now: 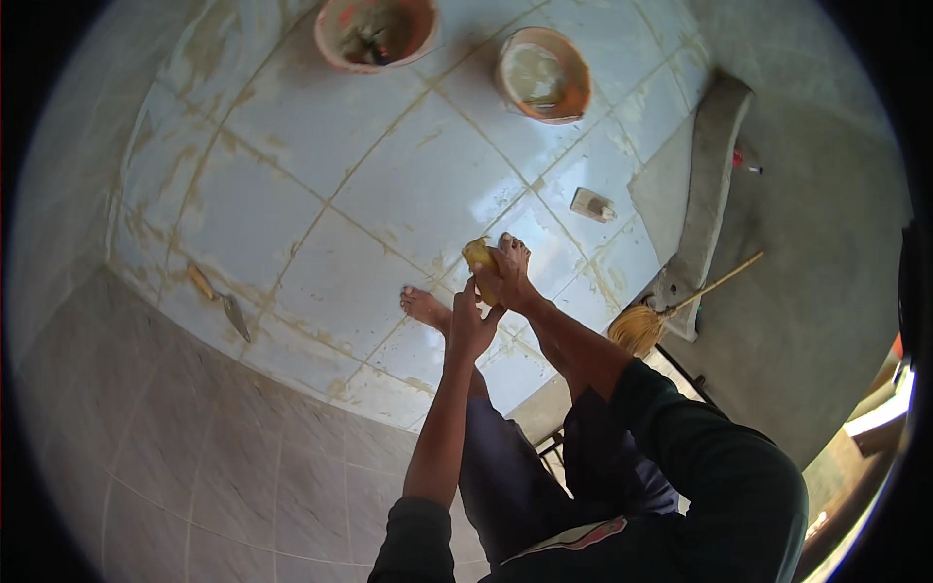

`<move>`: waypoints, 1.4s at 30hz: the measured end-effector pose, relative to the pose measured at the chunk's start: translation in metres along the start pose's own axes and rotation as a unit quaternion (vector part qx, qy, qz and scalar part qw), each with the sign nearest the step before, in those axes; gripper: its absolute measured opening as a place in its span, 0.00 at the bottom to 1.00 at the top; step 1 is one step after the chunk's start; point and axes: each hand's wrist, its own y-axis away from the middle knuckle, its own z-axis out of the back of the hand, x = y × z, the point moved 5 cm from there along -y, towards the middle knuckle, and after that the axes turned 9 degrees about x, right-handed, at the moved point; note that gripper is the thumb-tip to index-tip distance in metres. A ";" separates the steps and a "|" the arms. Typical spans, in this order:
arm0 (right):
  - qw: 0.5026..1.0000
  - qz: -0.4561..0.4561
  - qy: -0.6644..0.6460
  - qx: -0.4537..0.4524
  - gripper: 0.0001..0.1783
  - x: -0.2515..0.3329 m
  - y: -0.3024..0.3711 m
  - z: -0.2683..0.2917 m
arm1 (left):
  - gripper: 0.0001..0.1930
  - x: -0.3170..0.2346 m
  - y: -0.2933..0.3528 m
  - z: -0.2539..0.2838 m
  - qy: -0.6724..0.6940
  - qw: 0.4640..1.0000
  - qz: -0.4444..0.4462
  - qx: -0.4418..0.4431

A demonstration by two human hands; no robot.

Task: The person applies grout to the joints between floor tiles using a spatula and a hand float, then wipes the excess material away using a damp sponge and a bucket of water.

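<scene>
In front of my body, above the tiled floor, both my hands are closed on a yellowish sponge (478,254). My right hand (512,282) wraps it from the right side. The fingers of my left hand (470,324) press against its lower end, close to the right hand. Part of the sponge is hidden behind the fingers. My bare feet stand on the pale tiles (374,228), whose joints and surfaces carry smears of tan grout.
Two orange buckets (581,94) stand at the far side, one with cloudy water, the other holding dark material. A float (593,205) lies right of my feet, a trowel (233,316) far left. A broom (637,328) lies by a raised grey ledge (714,165) on the right.
</scene>
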 end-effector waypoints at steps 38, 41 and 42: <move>0.962 0.032 -0.227 -0.147 0.28 -0.187 -0.111 0.396 | 0.14 -0.383 -0.348 -0.175 0.313 0.943 0.093 -0.061; 0.981 -0.022 -0.179 -0.069 0.31 -0.192 -0.167 0.408 | 0.13 -0.431 -0.345 -0.195 0.283 0.952 0.118 0.007; 0.990 -0.060 -0.115 -0.051 0.33 -0.198 -0.183 0.408 | 0.13 -0.440 -0.346 -0.199 0.287 0.949 0.122 0.039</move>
